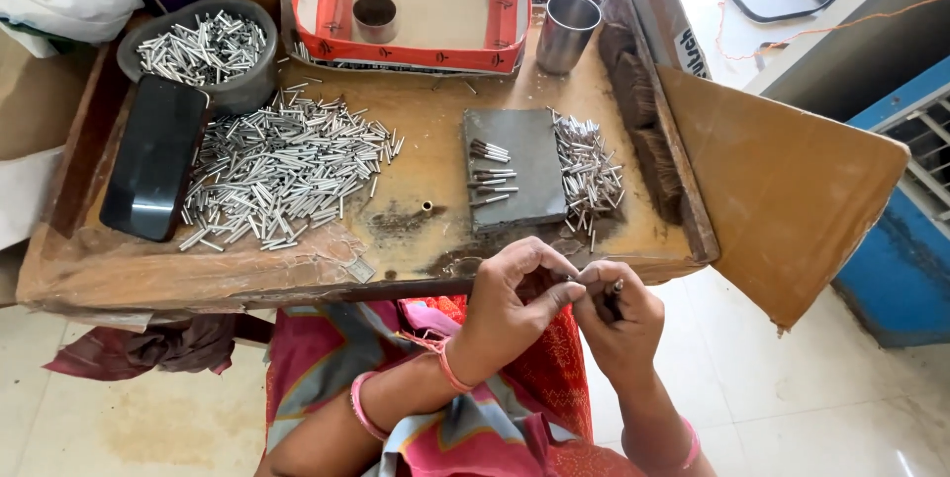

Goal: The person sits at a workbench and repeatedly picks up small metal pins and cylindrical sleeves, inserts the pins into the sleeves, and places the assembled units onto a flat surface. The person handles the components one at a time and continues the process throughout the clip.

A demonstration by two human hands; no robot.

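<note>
Left hand [510,304] and right hand [616,314] meet, fingers pinched on a small metal pin [615,288] below the worktop [416,239] edge; loose grip could drop it onto lap.

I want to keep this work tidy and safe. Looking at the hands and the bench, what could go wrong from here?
1. The left hand and right hand hold a small metal piece beyond the bench edge, over the lap; if dropped, it may fall to the floor.
2. The big pile of metal tubes lies loose; a bump could scatter it.
3. The black phone beside that pile could get scratched.
</note>
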